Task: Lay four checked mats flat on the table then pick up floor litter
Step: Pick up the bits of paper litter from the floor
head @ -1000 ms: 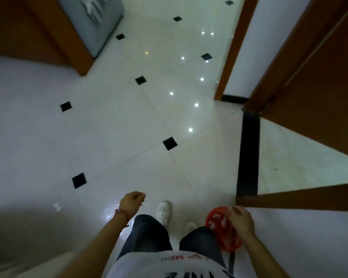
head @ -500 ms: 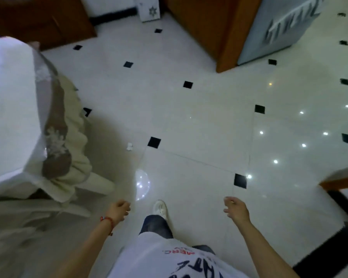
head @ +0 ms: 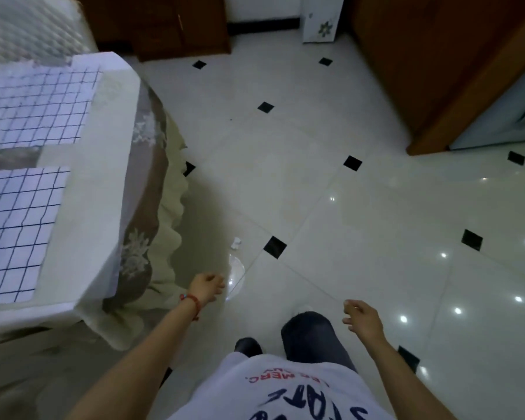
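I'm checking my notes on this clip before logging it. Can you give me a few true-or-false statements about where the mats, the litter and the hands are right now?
1. Two checked mats lie flat on the table. True: a far mat and a near mat are in view.
2. The left hand holds the litter. False: it holds nothing; the white litter lies on the floor ahead of it.
3. The right hand grips a red bowl. False: it holds nothing.
4. The litter lies beside a black floor tile. True.
5. The left wrist wears a red bracelet. True.
6. The litter sits on the table. False: it is on the floor.
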Tool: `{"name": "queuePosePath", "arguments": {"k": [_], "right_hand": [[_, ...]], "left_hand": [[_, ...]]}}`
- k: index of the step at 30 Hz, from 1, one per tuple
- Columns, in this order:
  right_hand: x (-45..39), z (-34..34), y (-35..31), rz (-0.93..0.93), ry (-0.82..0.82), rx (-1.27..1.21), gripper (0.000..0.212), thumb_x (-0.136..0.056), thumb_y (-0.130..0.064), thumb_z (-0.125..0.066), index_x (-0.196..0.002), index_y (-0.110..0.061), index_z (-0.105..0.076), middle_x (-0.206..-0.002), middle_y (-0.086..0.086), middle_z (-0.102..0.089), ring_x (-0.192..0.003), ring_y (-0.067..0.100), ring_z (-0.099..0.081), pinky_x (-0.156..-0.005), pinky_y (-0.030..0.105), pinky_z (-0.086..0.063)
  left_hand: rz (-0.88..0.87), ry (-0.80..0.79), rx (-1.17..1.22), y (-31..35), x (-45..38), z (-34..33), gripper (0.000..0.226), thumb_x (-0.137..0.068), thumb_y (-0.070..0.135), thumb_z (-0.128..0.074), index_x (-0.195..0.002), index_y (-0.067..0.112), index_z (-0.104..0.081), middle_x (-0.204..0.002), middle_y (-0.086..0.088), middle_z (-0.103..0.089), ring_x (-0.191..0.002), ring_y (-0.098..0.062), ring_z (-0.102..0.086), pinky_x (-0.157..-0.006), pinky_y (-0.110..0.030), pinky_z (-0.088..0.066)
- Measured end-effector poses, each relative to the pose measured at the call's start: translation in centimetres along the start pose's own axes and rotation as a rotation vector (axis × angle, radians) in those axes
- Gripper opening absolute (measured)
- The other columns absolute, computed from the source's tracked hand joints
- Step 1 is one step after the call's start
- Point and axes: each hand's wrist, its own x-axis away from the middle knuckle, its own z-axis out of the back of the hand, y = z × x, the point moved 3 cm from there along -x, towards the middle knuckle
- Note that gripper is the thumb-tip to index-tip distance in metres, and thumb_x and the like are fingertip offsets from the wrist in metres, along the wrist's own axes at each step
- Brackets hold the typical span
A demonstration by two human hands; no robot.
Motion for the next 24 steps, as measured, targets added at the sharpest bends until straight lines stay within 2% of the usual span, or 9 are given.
{"name": "queuePosePath", "arguments": {"k": [6,9,12,17,19,21,24], "right_hand": [[-10.0,0.1,-7.3,-0.012,-0.065,0.093,0.025,-0.093,-0.016,-0.052,-0.11,0.0,-0.06,-0.097,0.011,-0.061,-0.079,0.026,-0.06,-0.076,0.031,-0.044],[-15.3,0.2,-12.3,-0.024,-0.121,0.164,0.026,-0.093,-0.017,-0.052,-0.11,0.0,-0.06,-0.097,0.011,-0.06,-0.079,0.027,-0.06,-0.077,0.032,-0.044],[-19.3,-0.2,-17.4,-0.016,-0.189,0.233,0.027,-0.093,-0.019,-0.052,-0.111,-0.001,-0.061,-0.096,0.01,-0.061,-0.08,0.026,-0.06,-0.078,0.033,-0.046],[-26.1,-2.4,-26.1,0.039,-0.257,0.321,0.026,-0.093,-0.019,-0.051,-0.111,-0.005,-0.061,-0.097,0.008,-0.061,-0.081,0.023,-0.06,-0.076,0.029,-0.046],[-28.3,-4.0,-28.4,0.059,-0.268,0.338,0.025,-0.093,-0.021,-0.051,-0.109,-0.006,-0.062,-0.098,0.007,-0.061,-0.081,0.023,-0.061,-0.076,0.029,-0.046],[-30.4,-5.8,-29.8,0.072,-0.268,0.349,0.025,-0.092,-0.02,-0.051,-0.108,-0.005,-0.063,-0.098,0.009,-0.063,-0.082,0.024,-0.061,-0.078,0.03,-0.047],[-34.1,-8.7,-29.5,0.074,-0.281,0.368,0.025,-0.093,-0.021,-0.051,-0.108,-0.005,-0.063,-0.096,0.009,-0.063,-0.08,0.024,-0.062,-0.076,0.029,-0.046]], "left_hand": [[0.022,0.074,0.092,7.2,-7.1,-1.1,0.023,-0.093,0.015,-0.05,-0.071,0.013,-0.055,-0.067,-0.003,-0.054,-0.055,-0.013,-0.046,-0.049,-0.021,-0.033],[0.115,0.134,0.127,9.2,-8.8,-1.6,0.026,-0.093,0.015,-0.05,-0.068,0.014,-0.054,-0.067,-0.004,-0.055,-0.057,-0.014,-0.047,-0.047,-0.021,-0.039],[0.216,0.172,0.14,9.8,-9.7,-2.2,0.026,-0.093,0.015,-0.05,-0.067,0.012,-0.054,-0.071,-0.008,-0.055,-0.058,-0.015,-0.048,-0.053,-0.024,-0.037],[0.324,0.193,0.166,10.8,-12.7,-3.1,0.015,-0.094,0.015,-0.048,-0.09,0.003,-0.057,-0.078,-0.008,-0.056,-0.063,-0.016,-0.049,-0.057,-0.024,-0.039],[0.336,0.177,0.144,11.2,-14.3,-3.4,0.012,-0.094,0.013,-0.047,-0.092,0.005,-0.055,-0.079,-0.009,-0.056,-0.063,-0.015,-0.048,-0.056,-0.025,-0.038],[0.351,0.154,0.133,11.5,-16.4,-3.8,0.01,-0.094,0.011,-0.047,-0.091,0.008,-0.055,-0.077,-0.007,-0.056,-0.063,-0.014,-0.048,-0.056,-0.024,-0.039],[0.351,0.099,0.089,10.9,-21.0,-4.7,0.019,-0.094,0.009,-0.047,-0.078,0.014,-0.055,-0.073,-0.004,-0.055,-0.062,-0.014,-0.049,-0.054,-0.021,-0.038]]}}
